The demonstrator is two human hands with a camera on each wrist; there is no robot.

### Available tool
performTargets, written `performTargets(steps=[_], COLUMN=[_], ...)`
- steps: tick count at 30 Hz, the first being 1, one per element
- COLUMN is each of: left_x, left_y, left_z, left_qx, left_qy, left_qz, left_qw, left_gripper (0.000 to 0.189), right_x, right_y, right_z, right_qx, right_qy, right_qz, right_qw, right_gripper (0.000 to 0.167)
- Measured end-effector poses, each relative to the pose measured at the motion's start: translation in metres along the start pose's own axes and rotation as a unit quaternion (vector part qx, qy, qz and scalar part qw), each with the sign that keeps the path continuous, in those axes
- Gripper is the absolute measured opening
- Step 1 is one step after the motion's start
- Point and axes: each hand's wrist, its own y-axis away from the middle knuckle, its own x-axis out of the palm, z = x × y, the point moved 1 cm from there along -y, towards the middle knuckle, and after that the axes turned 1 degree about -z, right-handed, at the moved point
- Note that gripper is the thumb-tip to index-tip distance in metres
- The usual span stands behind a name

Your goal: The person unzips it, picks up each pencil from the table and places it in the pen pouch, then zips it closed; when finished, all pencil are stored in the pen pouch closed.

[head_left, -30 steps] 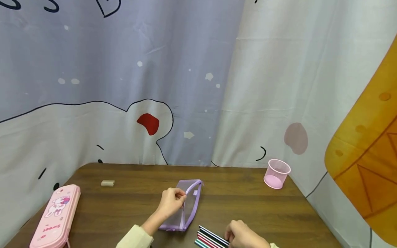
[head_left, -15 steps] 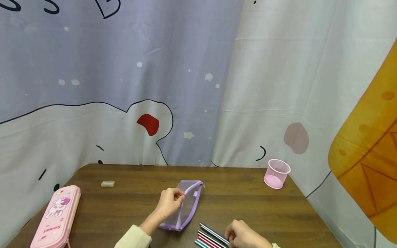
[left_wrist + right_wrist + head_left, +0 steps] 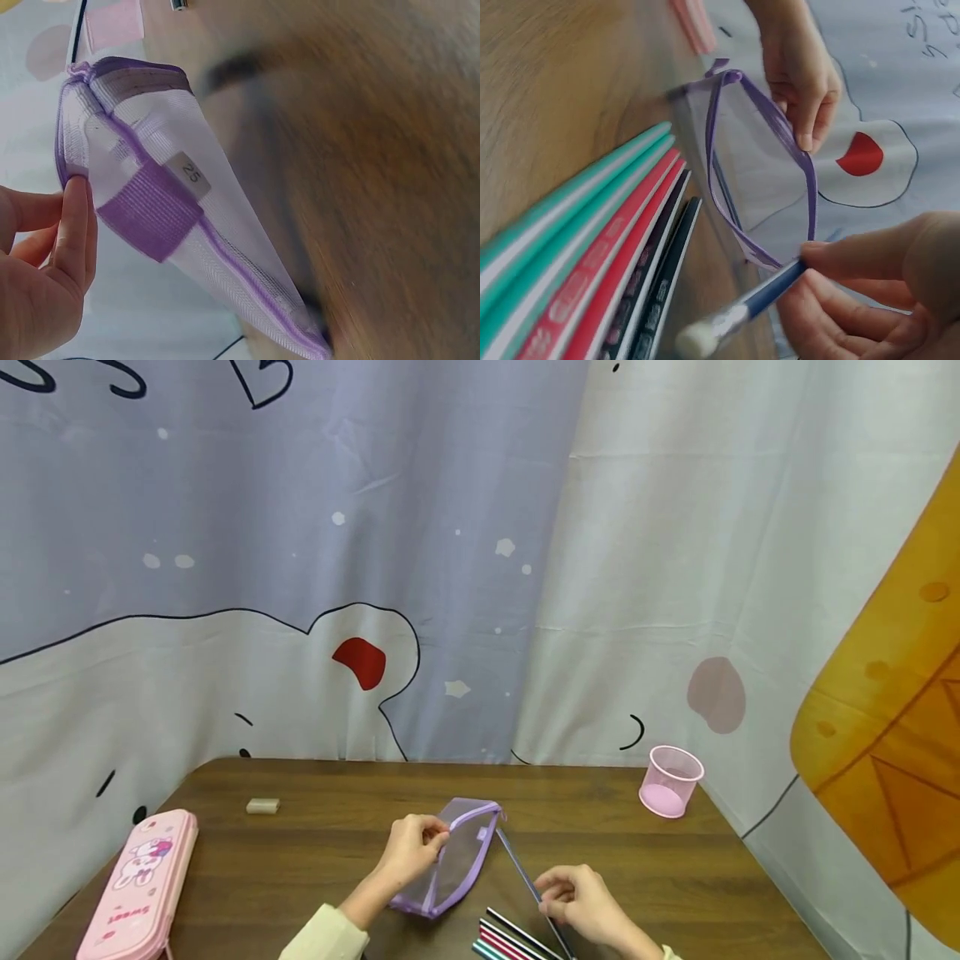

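Observation:
My left hand (image 3: 412,847) pinches the upper edge of a see-through purple mesh zip pouch (image 3: 459,864), holding its mouth spread. In the left wrist view, the pouch (image 3: 154,210) has a purple band and a small tag marked 25. My right hand (image 3: 583,902) holds a dark blue pencil (image 3: 519,867) between thumb and fingers. The right wrist view shows this pencil's white eraser end (image 3: 697,339) and silver collar close to the camera. Its other end lies near the pouch's right corner in the head view. Several green, red and black pencils (image 3: 592,285) lie side by side just below.
A pink pencil case (image 3: 138,885) with a rabbit picture lies at the table's left. Farther back is a small beige block (image 3: 262,807). A pink mesh cup (image 3: 670,781) stands at the back right corner. Behind the wooden table (image 3: 360,785) hangs a printed curtain (image 3: 465,568).
My right hand has lifted the dark blue pencil from the row and moved it up toward the pouch. The pouch's far end has shifted slightly right; my left hand keeps its pinch.

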Motion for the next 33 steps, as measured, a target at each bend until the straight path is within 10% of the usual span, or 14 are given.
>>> performTargets(steps=[9,33], left_x=[0.005,0.019], left_y=[-0.001,0.001], left_z=[-0.004,-0.010], left_qx=[0.006,-0.009], left_qy=[0.017,0.061], left_qz=[-0.001,0.014], left_qw=[0.9998,0.9980], left_gripper=[0.004,0.007], right_x=[0.007,0.070], right_y=[-0.005,-0.054], right_z=[0.000,0.003], right_qx=[0.038,0.140], right_qy=[-0.104,-0.310], right_qz=[-0.064,-0.161], right_qw=[0.9919,0.9265], right_gripper=[0.041,0.046])
